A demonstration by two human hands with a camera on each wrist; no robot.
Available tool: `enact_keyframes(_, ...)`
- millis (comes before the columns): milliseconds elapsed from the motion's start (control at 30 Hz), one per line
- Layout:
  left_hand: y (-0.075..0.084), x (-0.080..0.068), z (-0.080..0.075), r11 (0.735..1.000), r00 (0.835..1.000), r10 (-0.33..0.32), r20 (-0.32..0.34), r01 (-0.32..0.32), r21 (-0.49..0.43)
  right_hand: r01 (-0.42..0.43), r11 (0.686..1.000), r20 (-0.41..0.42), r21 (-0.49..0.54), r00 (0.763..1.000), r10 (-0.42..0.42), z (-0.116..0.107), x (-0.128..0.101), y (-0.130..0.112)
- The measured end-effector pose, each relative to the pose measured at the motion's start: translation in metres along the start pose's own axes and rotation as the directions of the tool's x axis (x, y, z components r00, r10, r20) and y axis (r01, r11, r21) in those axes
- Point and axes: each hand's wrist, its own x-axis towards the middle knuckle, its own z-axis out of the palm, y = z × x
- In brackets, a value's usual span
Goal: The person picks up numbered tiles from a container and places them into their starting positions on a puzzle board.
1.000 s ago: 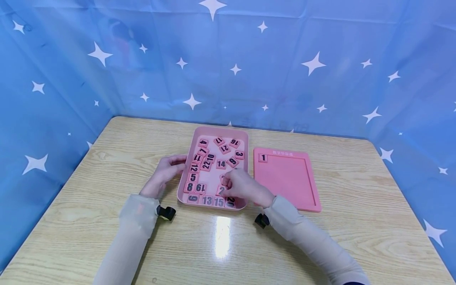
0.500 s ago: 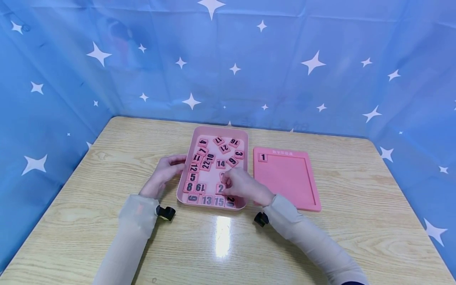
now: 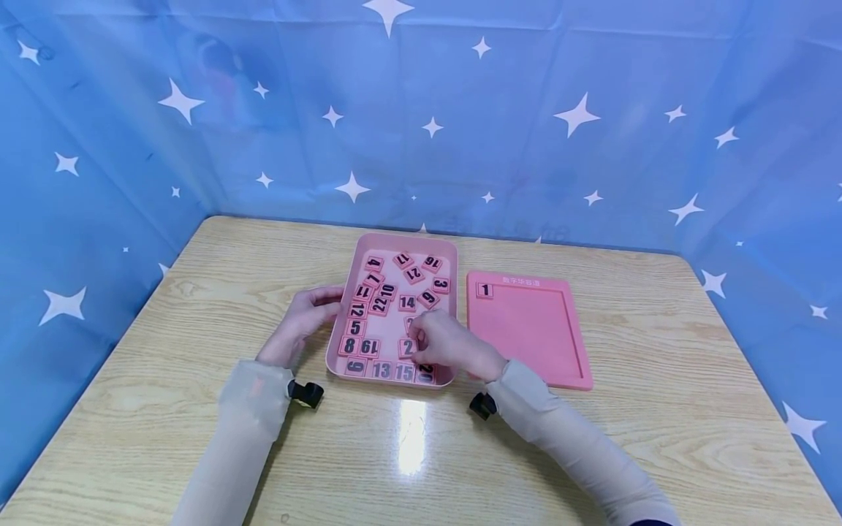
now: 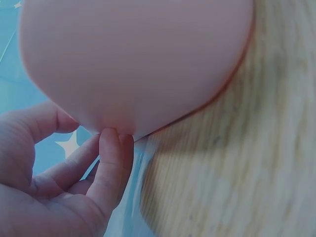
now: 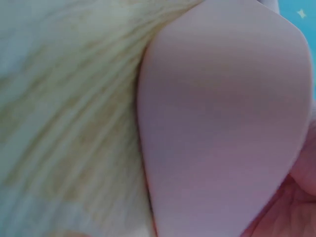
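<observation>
In the head view, my left hand holds the left side of a pink tray. In the left wrist view, several fingertips press its outer wall, with another digit's tip hidden behind the rim. My right hand reaches into the tray at its lower right. Its curled thumb and forefinger pinch the right side of a number 2 tile. That hand partly covers another tile above and a 20 tile below. The right wrist view shows mostly the tray's outer wall.
Several pink number tiles, such as the 14 and the 5, lie in the tray. To its right lies a pink puzzle board with a 1 tile in its upper left corner. A wooden table carries everything.
The 2 tile has shifted slightly up and left and straightened, and its number now shows fully beside the thumb. My left hand and the tray have barely moved.
</observation>
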Motion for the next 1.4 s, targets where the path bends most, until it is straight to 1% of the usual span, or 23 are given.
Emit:
enact_keyframes(133,0.0,0.0,0.001,1.0,1.0,-0.008,-0.005,0.008,0.005,-0.002,0.999,-0.027,0.034,1.0,0.003,-0.007,-0.003,-0.001)
enact_keyframes(333,0.0,0.001,0.001,0.999,0.999,-0.036,-0.013,0.036,0.007,-0.038,0.996,-0.069,0.08,0.997,0.044,-0.024,-0.01,0.003)
enact_keyframes(400,0.0,0.001,0.002,0.999,0.999,-0.034,-0.014,0.034,0.004,-0.045,0.995,-0.092,0.087,0.994,0.053,-0.03,-0.014,0.007)
enact_keyframes(500,0.0,0.001,0.003,1.0,1.0,-0.018,-0.01,0.018,-0.001,-0.024,0.997,-0.149,0.071,0.988,0.034,-0.04,-0.021,0.017)
enact_keyframes(633,-0.001,0.001,0.004,1.0,1.0,0.0,-0.003,0.0,0.0,-0.038,0.996,-0.198,0.075,0.979,0.053,-0.053,-0.032,0.031)
enact_keyframes(667,0.0,0.001,0.004,1.0,1.0,0.001,0.0,-0.001,0.002,-0.052,0.995,-0.204,0.083,0.977,0.068,-0.057,-0.035,0.034)
enact_keyframes(733,0.0,0.0,0.003,1.0,1.0,0.001,0.001,-0.001,0.004,-0.074,0.993,-0.202,0.094,0.975,0.092,-0.063,-0.04,0.041)
enact_keyframes(867,0.0,-0.001,0.002,1.0,1.0,-0.005,0.005,0.005,0.008,-0.116,0.991,-0.224,0.065,0.966,0.128,-0.072,-0.047,0.057)
enact_keyframes(933,0.0,-0.001,0.001,1.0,1.0,-0.006,0.006,0.006,0.008,-0.13,0.99,-0.229,0.051,0.964,0.138,-0.075,-0.049,0.067)
enact_keyframes(1067,0.001,-0.002,-0.001,1.0,1.0,-0.004,0.013,0.004,0.013,-0.157,0.986,-0.224,0.061,0.96,0.167,-0.079,-0.052,0.09)
enact_keyframes(1200,0.001,-0.002,0.0,1.0,1.0,-0.011,0.015,0.011,0.011,-0.203,0.979,-0.229,0.026,0.952,0.204,-0.083,-0.054,0.108)
enact_keyframes(1300,0.001,-0.002,0.0,1.0,1.0,-0.019,0.012,0.019,0.016,-0.23,0.973,-0.233,-0.012,0.947,0.221,-0.086,-0.054,0.116)
enact_keyframes(1400,0.001,-0.001,0.001,1.0,1.0,-0.017,0.009,0.016,0.023,-0.239,0.97,-0.223,-0.031,0.948,0.227,-0.088,-0.052,0.123)
